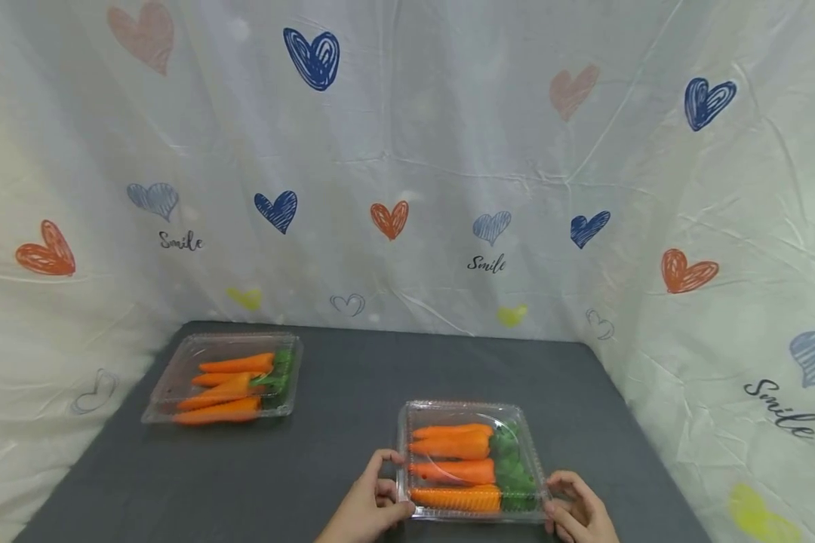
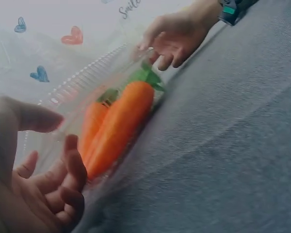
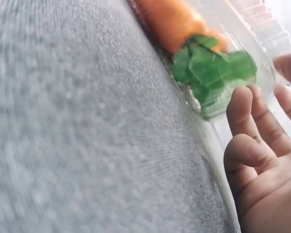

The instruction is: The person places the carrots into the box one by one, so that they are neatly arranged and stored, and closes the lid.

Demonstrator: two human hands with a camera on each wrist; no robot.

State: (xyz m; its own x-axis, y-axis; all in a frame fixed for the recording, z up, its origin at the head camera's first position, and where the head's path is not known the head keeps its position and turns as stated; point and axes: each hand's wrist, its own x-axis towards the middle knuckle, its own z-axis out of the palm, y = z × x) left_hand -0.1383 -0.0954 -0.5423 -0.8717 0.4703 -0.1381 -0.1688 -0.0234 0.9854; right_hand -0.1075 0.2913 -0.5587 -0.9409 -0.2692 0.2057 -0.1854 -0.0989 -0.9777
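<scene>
A clear plastic box (image 1: 516, 430) stands at the front right of the table, its lid down over several orange carrots (image 1: 451, 445) with green leafy tops (image 1: 512, 471). My left hand (image 1: 373, 501) grips its left side, index finger and thumb spread along the edge. At the near right corner, my right hand (image 1: 577, 509) holds the rim between thumb and bent fingers. The left wrist view shows carrots (image 2: 119, 128) through the near wall, with the right hand (image 2: 177, 41) beyond. In the right wrist view, fingertips of the right hand (image 3: 266, 150) meet the leafy end.
Another clear plastic box (image 1: 170, 385) of carrots sits at the back left of the dark grey table (image 1: 339, 392). A white curtain (image 1: 421, 98) printed with hearts encloses the table at the back and both sides.
</scene>
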